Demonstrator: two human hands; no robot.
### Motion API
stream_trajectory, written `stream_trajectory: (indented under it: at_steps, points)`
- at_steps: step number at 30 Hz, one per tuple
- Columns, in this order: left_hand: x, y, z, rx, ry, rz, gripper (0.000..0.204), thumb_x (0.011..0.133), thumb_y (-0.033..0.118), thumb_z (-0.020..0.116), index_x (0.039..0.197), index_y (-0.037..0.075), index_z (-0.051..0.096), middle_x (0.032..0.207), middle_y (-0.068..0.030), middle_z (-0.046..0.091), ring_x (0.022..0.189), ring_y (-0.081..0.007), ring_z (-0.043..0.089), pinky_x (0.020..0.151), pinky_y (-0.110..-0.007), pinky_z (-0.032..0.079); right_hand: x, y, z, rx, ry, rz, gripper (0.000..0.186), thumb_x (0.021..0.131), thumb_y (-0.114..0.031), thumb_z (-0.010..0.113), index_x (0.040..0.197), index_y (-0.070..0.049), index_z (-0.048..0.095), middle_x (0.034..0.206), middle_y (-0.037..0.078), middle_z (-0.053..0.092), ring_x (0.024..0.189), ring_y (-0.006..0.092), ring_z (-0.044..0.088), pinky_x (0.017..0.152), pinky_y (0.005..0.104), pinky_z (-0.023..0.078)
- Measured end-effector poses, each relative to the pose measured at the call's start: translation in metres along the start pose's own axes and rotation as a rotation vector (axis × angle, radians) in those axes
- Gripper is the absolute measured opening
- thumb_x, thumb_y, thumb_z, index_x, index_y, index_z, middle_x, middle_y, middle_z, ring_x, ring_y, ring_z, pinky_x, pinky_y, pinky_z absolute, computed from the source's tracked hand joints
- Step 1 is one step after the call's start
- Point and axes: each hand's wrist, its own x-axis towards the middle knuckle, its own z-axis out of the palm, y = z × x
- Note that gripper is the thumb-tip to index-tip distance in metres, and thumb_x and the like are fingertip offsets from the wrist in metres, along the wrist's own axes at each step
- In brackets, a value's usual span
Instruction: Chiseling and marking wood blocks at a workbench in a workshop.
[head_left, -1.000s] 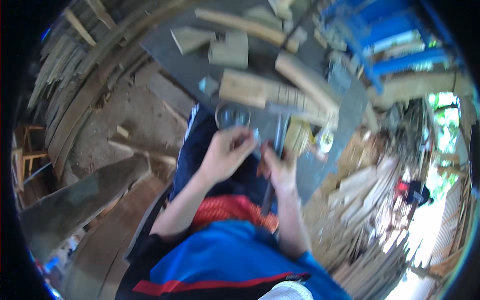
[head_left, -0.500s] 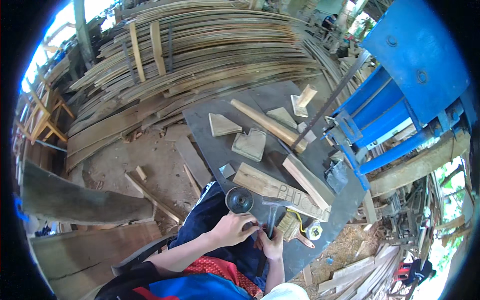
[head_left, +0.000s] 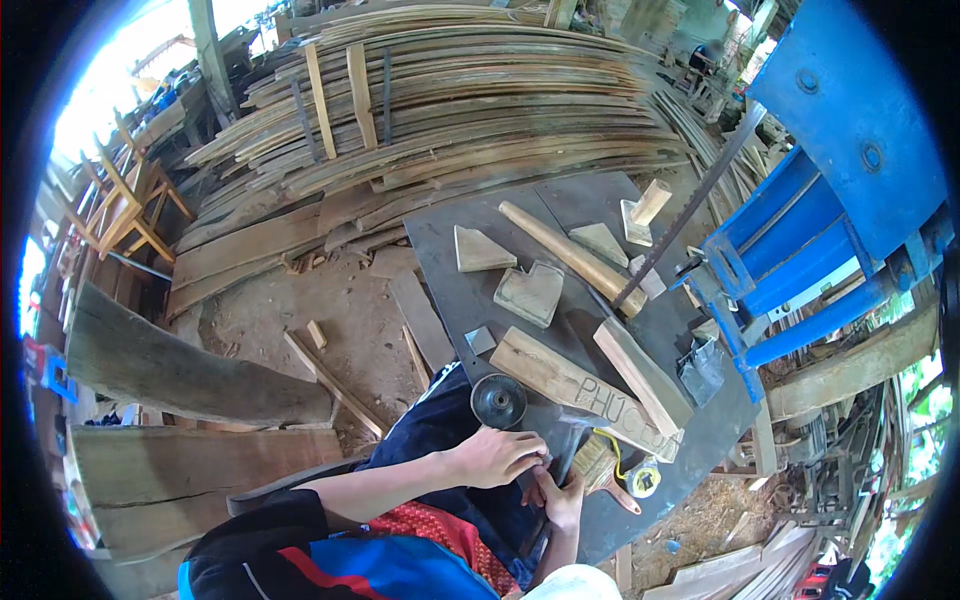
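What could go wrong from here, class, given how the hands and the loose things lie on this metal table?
1. Both hands, left hand and right hand, crowd one small dark object at the table's near edge; what it is cannot be told, but a slip might pinch fingers.
2. The round dark disc lies close by the left hand and could be knocked off.
3. The yellow tape measure sits near the table's edge and might fall.

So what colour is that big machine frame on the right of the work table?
The machine frame is bright blue, standing beside the dark grey table; the head view shows it plainly.
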Motion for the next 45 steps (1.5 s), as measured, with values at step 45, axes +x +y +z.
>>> stream_trajectory:
  at_steps: [45]
  points:
    - [-0.007,0.01,0.01,0.146,0.098,-0.303,0.016,0.086,0.022,0.069,0.089,0.006,0.066,0.078,-0.014,0.071,0.073,-0.0321,0.071,0.064,-0.043,0.055,-0.003,0.002,0.018,-0.228,0.128,-0.066,0.013,0.089,0.0,0.064,0.1,0.003,0.059,0.067,0.004,0.06,0.05,0.0099,0.059,0.044,0.0253,0.047]
